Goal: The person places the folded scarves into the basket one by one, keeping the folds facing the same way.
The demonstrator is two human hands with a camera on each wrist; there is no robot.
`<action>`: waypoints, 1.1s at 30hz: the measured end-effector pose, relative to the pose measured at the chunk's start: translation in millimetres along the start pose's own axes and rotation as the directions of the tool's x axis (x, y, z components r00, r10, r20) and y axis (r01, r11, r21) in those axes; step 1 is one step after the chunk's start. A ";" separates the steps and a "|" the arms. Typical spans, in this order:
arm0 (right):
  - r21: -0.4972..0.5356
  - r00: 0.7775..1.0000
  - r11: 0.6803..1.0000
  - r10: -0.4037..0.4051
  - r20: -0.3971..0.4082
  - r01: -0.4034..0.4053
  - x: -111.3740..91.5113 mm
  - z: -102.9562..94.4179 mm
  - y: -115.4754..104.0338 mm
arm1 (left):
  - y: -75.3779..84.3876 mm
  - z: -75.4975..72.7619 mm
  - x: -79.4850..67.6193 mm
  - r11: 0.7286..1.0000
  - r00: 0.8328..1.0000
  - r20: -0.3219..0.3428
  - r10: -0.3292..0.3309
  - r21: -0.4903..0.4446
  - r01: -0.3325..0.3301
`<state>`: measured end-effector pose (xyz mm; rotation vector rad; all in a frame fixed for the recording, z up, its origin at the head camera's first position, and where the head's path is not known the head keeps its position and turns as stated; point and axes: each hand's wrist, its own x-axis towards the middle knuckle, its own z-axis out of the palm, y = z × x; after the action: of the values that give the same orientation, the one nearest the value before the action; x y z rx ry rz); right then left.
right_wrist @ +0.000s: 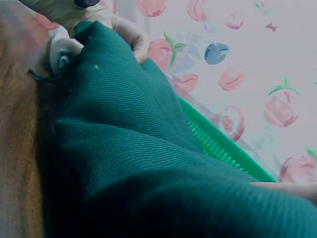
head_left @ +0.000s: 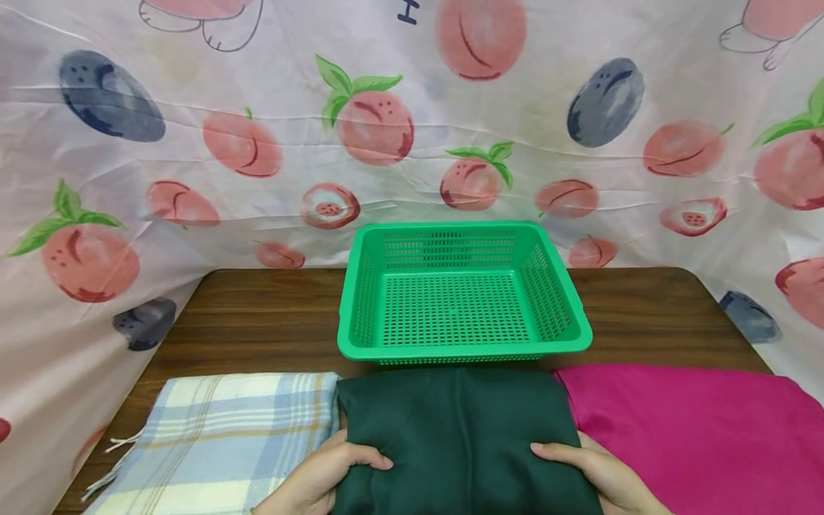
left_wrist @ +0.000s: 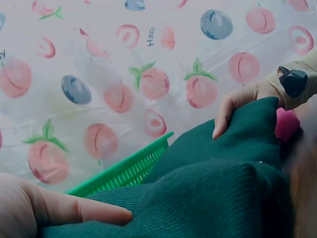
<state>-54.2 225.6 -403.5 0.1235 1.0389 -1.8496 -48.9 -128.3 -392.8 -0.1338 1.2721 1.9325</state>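
Observation:
A folded dark green scarf (head_left: 450, 436) is stretched between both hands at the front middle in the head view. My left hand (head_left: 325, 472) grips its left edge, thumb on top and the other fingers hidden beneath. On the right edge, my right hand (head_left: 608, 476) holds it the same way. Both wrist views show the scarf (left_wrist: 198, 183) lifted off the table, sagging in soft folds, with a few dark tassels (right_wrist: 42, 77) hanging at its near side. Behind it stands a green plastic basket (head_left: 344, 315) with nothing inside.
A pale blue and cream plaid scarf (head_left: 225, 436) with fringe lies folded at the left. To the right lies a folded magenta cloth (head_left: 695, 436). All rest on a dark wooden table (head_left: 270, 307), with a fruit-print curtain (head_left: 412, 193) behind and at both sides.

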 end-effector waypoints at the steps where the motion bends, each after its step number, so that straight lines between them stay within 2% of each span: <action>1: -0.003 1.000 1.000 0.009 -0.005 -0.009 -2.9 0.3 -0.5 | 1.2 0.9 -2.1 1.000 1.000 0.021 -0.001 -0.008 0.001; 5: -0.012 0.999 1.000 -0.002 -0.037 0.002 -14.8 1.8 -3.5 | 6.3 5.5 -9.2 0.999 0.998 0.064 -0.012 -0.033 0.015; 7: 0.007 1.000 1.000 -0.007 -0.007 0.007 -21.8 2.3 -5.6 | 8.8 7.8 -12.2 0.999 0.997 0.077 -0.003 -0.042 0.007; 11: 0.020 0.994 0.996 -0.087 0.066 0.085 -26.5 5.9 -14.1 | 14.1 12.3 -19.2 0.999 0.998 0.065 0.017 -0.033 -0.015; 13: 0.039 0.990 0.995 -0.100 0.103 0.096 -29.7 7.9 -17.3 | 17.2 14.5 -23.5 1.000 0.998 0.053 0.020 -0.020 -0.018; 15: 0.030 0.988 0.994 -0.112 0.102 0.110 -31.5 10.4 -20.5 | 20.2 16.5 -28.1 1.000 0.999 0.039 0.017 0.001 -0.017; 19: 0.026 0.991 0.993 -0.117 0.069 0.115 -38.9 13.7 -24.2 | 27.2 19.3 -34.5 0.999 0.999 0.034 0.028 0.022 -0.029; 25: 0.037 0.990 0.991 -0.127 0.064 0.125 -42.4 16.3 -32.9 | 38.6 21.4 -35.2 0.997 0.995 0.070 0.071 0.014 -0.072; 29: -0.021 0.989 0.989 -0.146 0.005 0.146 -42.8 19.0 -40.6 | 46.7 22.4 -34.2 0.995 0.993 0.076 0.090 0.043 -0.093; 33: -0.071 0.978 0.976 -0.209 -0.027 0.206 -40.4 22.5 -48.9 | 57.9 24.9 -32.3 0.991 0.992 0.071 0.100 0.084 -0.106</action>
<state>-63.9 245.9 -340.1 0.0058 1.1743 -2.0025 -57.7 -136.2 -323.0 0.0414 1.3400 1.9469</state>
